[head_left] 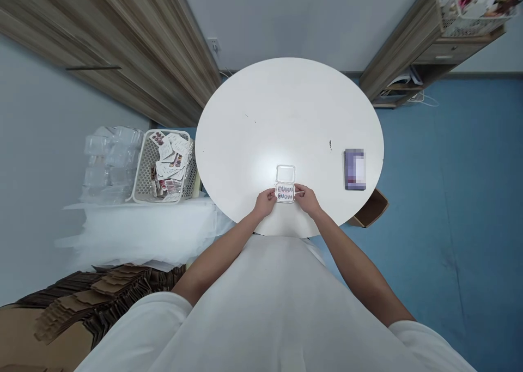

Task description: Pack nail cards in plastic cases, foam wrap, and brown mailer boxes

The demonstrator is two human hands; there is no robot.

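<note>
A small clear plastic case (285,175) lies near the front edge of the round white table, its hinged lid raised on the far side. Rows of small shiny pieces that look like press-on nails (285,193) fill its near half. My left hand (266,201) is closed at the left side of the case, with the fingertips on its edge. On the opposite side, my right hand (307,199) pinches the right edge. A small whitish strip shows between the right fingers; I cannot make out whether it belongs to the case.
The table (286,99) also bears a blurred purple box (354,169) on the right. Left of it stand a white basket (139,168) of printed cards and stacked clear boxes (112,162). Flattened cardboard (106,296) lies lower left; an open carton (371,208) sits under the table's right edge.
</note>
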